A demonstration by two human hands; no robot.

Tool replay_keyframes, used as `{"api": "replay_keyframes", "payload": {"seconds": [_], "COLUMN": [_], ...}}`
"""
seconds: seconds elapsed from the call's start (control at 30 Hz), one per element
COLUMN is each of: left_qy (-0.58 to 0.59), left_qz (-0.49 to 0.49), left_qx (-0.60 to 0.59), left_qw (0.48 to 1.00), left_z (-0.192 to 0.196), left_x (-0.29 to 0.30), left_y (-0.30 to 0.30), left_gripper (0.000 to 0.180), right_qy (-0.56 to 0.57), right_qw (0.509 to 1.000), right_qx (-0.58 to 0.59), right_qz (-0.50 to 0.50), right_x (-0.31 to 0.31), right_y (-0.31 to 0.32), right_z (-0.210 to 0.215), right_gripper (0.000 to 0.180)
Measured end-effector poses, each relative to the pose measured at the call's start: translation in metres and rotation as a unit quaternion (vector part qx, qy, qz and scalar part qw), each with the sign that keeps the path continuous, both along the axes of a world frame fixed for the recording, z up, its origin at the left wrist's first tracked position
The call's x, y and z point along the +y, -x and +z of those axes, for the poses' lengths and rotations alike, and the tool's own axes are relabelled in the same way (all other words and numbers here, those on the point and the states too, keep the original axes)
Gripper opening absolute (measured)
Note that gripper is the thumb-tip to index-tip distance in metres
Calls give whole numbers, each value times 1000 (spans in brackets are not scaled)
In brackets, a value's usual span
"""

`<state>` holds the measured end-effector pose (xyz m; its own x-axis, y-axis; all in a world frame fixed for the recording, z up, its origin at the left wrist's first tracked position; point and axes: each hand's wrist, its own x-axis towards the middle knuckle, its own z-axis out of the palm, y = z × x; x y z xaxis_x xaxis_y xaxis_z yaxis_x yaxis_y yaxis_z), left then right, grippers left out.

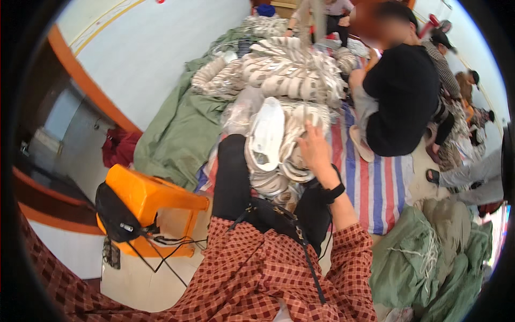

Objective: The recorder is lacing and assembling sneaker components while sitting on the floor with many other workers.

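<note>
My right hand [316, 149], with a dark band on its wrist, lies on a stack of pale, shoe-shaped pieces [292, 161] in front of my knees. Its fingers look stretched out and apart over the loops of the stack. Left of the hand, a white shoe-shaped piece [267, 131] lies lengthwise on top of the pile. A crumpled clear plastic bag [242, 111] sits beside it. My left hand is out of view; only the checked left sleeve [56, 279] shows at the lower left.
Larger bundles of pale pieces [292, 70] lie beyond, on a striped sheet [375, 188] and green cloth [174, 129]. An orange stool [155, 198] with a black bag [115, 214] stands left. A person in black [399, 102] sits right; green sacks [405, 257] lie lower right.
</note>
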<state>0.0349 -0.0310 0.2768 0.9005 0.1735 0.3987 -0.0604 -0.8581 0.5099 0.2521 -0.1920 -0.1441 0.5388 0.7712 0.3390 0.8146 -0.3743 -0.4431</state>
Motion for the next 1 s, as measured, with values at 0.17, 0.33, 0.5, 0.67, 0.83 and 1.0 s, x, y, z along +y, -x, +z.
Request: {"api": "replay_keyframes", "payload": {"seconds": [0.17,0.33,0.5,0.67,0.83,1.0], "left_qy": [-24,-12,8,49,107,110], "left_qz": [155,238,114,70,8,88], "left_qx": [95,187,190,349,160,7], "left_qw": [983,953,975,933,981,990], "left_z": [-16,-49,-127,-295,-397,-442], "left_x": [11,13,53,21,-7,-37], "left_y": [88,136,52,39,-63,-131], "left_gripper": [26,28,31,28,28,25], "right_qy": [-165,-458,-587,-405,32,-70], "right_qw": [910,653,504,618,852,946], "right_qx": [360,601,629,661,487,286], "right_qz": [126,43,-72,-130,-189,-135], "right_x": [-31,-167,-292,-322,-304,-211], "right_y": [-29,-51,-37,-23,-7,-6], "right_z": [-6,-18,-96,-142,-138,-98], "right_gripper": [29,20,15,10,23,21]}}
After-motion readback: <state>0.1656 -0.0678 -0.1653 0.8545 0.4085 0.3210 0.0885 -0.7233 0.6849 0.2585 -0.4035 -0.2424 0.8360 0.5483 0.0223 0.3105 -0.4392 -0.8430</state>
